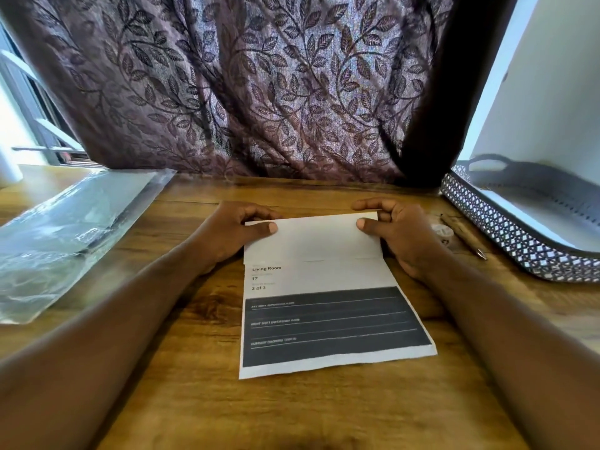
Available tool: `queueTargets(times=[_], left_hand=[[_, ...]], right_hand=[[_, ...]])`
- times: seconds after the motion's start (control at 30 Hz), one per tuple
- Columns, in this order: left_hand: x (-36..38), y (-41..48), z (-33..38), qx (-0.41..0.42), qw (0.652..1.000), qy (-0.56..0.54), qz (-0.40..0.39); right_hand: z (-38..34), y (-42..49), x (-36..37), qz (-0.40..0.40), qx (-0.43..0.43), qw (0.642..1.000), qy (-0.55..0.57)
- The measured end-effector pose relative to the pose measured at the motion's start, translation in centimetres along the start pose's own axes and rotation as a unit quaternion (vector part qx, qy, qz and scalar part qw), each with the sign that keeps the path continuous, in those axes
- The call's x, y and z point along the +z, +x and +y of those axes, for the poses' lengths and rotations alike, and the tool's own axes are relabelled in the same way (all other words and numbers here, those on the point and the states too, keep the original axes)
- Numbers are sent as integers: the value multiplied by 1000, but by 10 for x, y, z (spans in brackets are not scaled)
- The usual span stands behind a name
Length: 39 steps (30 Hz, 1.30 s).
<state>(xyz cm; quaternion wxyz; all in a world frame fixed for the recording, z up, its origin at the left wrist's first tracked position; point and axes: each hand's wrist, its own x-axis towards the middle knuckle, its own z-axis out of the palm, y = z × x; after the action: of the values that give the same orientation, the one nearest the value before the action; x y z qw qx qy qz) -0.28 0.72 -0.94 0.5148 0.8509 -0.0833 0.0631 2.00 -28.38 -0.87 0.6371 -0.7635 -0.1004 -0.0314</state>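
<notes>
Folding the white printed paper sheet (328, 280), which lies on the brown wooden counter (194, 401) between the forearms, is judged to be the step in hand. Its far part is turned over toward the person, and the far edge is pinched near each corner, thumb on top, by the left hand (232, 237) and the right hand (404, 238). The side edges should be lined up first. The fold is then best pressed flat from the middle outward, so that no skew is creased in.
</notes>
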Motion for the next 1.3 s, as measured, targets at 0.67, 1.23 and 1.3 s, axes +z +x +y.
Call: queueTargets(times=[0.67, 1.23, 1.3], left_hand=[[11, -7, 14, 230, 955, 186, 13], [-16, 1, -1, 155, 963, 211, 64], [-14, 1, 2, 161, 955, 237, 77]], right_hand=[[-25, -13, 36, -104, -230, 873, -417], [-22, -8, -2, -95, -36, 958, -267], [-25, -10, 5, -64, -51, 962, -259]])
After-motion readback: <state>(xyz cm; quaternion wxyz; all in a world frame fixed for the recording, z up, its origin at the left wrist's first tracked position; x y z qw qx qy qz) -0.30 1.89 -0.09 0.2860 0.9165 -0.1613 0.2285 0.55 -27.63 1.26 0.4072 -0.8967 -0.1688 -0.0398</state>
